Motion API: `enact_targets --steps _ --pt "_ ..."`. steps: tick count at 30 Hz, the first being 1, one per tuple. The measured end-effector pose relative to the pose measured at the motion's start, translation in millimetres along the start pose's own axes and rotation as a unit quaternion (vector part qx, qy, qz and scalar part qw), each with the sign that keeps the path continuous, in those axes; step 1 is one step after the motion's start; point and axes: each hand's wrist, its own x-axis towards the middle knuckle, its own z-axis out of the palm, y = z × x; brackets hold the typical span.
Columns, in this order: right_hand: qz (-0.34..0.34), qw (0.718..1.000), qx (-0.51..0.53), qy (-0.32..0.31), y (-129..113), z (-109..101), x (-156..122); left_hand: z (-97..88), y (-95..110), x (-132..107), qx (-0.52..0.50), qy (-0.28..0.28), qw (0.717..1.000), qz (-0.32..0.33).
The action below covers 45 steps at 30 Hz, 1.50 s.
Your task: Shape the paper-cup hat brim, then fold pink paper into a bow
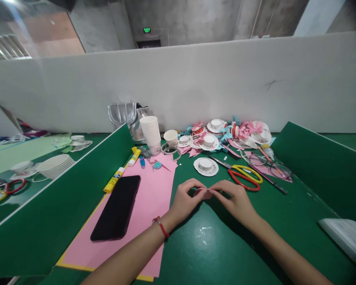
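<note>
Between my two hands is a small piece of pink paper, held just above the green table. My left hand pinches its left side, with a red bracelet on the wrist. The fingertips of my right hand are closed on its right side, close to the left fingertips. My fingers cover part of the paper. Just beyond the hands lies a small white paper hat with a fringed brim. Scissors with red and yellow handles lie open to the right of it.
Pink sheets lie at left under a black phone and glue sticks. Stacked paper cups, a silver bag and decorated paper hats stand at the back. Glasses lie right. Green dividers flank the table.
</note>
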Motion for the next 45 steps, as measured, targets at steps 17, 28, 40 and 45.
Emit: enact_targets --steps 17,28,40,45 --pt "0.017 0.998 -0.054 -0.025 -3.9 4.9 -2.7 2.6 -3.7 1.2 -0.091 0.020 0.990 -0.101" --pt "0.008 0.999 -0.048 -0.017 -5.1 5.4 0.4 4.1 -6.1 3.0 -0.204 0.048 0.970 -0.121" --pt "0.013 1.000 -0.025 -0.010 -3.4 3.7 -1.1 6.7 -3.4 -0.1 -0.073 -0.029 0.995 -0.064" --pt "0.016 0.998 -0.041 -0.048 -4.0 3.4 -1.0 3.2 -0.3 -1.4 -0.045 -0.064 0.996 -0.041"
